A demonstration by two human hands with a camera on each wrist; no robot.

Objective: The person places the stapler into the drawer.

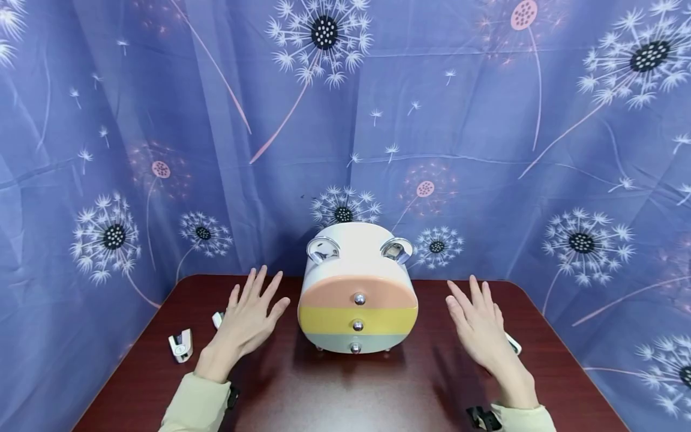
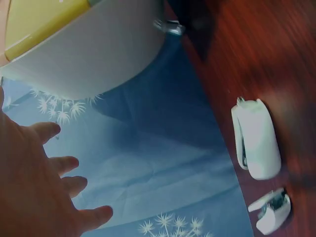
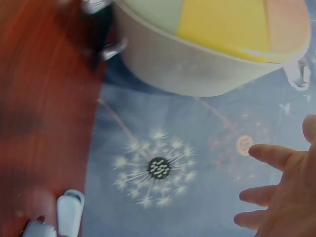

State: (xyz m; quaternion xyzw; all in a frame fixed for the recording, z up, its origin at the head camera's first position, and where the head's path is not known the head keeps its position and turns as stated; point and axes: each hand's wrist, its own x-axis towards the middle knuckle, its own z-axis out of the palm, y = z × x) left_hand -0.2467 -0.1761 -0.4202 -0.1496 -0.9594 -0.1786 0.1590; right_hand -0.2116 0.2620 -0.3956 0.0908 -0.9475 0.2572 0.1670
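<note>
On my feed, the glossy oval cabinet (image 1: 358, 312), white-shelled with peach, yellow and grey-green bands and silver knobs, stands on the dark red-brown table (image 1: 345, 390), between the two hands and touching neither. I see the left hand (image 1: 245, 327) with its fingers spread apart, near a small white notched gadget (image 1: 182, 346); the right hand (image 1: 480, 336), fingers also apart, partly covers a rounded white object (image 1: 514, 344).
</note>
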